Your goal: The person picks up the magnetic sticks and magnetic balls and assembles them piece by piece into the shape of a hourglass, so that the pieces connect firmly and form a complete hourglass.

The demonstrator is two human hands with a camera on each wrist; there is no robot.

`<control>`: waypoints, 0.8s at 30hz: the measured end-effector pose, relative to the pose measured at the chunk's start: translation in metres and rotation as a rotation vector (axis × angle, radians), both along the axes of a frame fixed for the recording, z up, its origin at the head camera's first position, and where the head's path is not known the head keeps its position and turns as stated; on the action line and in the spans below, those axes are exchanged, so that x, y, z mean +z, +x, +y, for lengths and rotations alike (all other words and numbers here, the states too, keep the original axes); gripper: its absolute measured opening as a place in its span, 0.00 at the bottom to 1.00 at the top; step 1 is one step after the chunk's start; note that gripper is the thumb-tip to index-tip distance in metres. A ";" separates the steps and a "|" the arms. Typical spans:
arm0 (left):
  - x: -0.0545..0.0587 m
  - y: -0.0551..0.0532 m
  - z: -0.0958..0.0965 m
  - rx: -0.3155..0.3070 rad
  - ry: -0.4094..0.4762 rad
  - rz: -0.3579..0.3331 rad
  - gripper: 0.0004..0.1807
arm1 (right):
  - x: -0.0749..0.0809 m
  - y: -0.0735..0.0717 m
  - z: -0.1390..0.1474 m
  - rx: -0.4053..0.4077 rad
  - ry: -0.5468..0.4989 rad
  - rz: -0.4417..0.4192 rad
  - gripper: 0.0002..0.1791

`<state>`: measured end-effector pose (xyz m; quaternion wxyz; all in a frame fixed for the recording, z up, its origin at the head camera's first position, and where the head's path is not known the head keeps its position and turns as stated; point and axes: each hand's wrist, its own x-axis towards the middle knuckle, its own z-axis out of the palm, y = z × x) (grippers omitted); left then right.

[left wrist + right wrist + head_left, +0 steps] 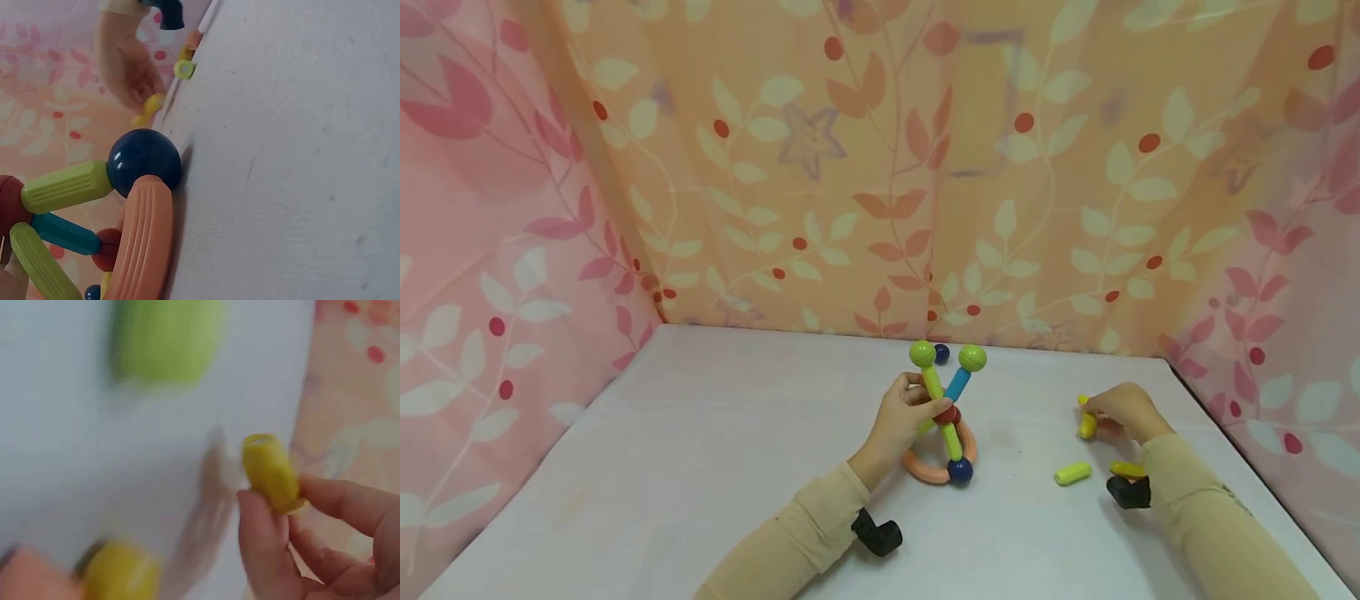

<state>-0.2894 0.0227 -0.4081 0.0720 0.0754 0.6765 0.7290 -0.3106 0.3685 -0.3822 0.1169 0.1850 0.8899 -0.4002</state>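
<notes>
My left hand [895, 425] holds a magnetic stick-and-ball model near its red ball [949, 414]. Two green balls [972, 358] top the model on a lime stick [932, 382] and a blue stick [958, 384]. Below, another lime stick [65, 187] meets a dark blue ball [145, 161], which joins a curved orange piece [142, 240] by the tabletop. To the right, my right hand [1126, 410] pinches a short yellow stick [272, 472] between thumb and fingers, just above the table. Part of the left hand's grip is hidden behind the model.
A loose lime stick [1072, 474] lies on the white table [700, 433] near my right hand. Beside my right wrist is another yellow stick [1126, 470], with an orange piece [37, 578] next to it. Floral cloth [760, 192] walls the back and sides.
</notes>
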 end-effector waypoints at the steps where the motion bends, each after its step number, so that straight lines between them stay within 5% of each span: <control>1: 0.000 0.000 0.000 -0.001 -0.005 0.002 0.20 | 0.004 -0.001 -0.007 0.006 -0.074 0.021 0.28; 5: -0.002 -0.001 0.001 0.001 -0.015 -0.003 0.21 | 0.028 -0.010 -0.041 0.095 -0.366 0.082 0.30; 9: -0.002 -0.001 0.002 0.008 -0.014 -0.009 0.21 | 0.058 -0.022 -0.076 0.188 -0.509 0.076 0.33; 16: 0.000 -0.001 0.003 0.015 -0.018 -0.021 0.21 | 0.089 -0.031 -0.115 0.253 -0.503 0.083 0.32; 24: 0.000 -0.001 0.002 0.012 -0.011 -0.024 0.21 | 0.097 -0.029 -0.134 0.275 -0.477 0.096 0.31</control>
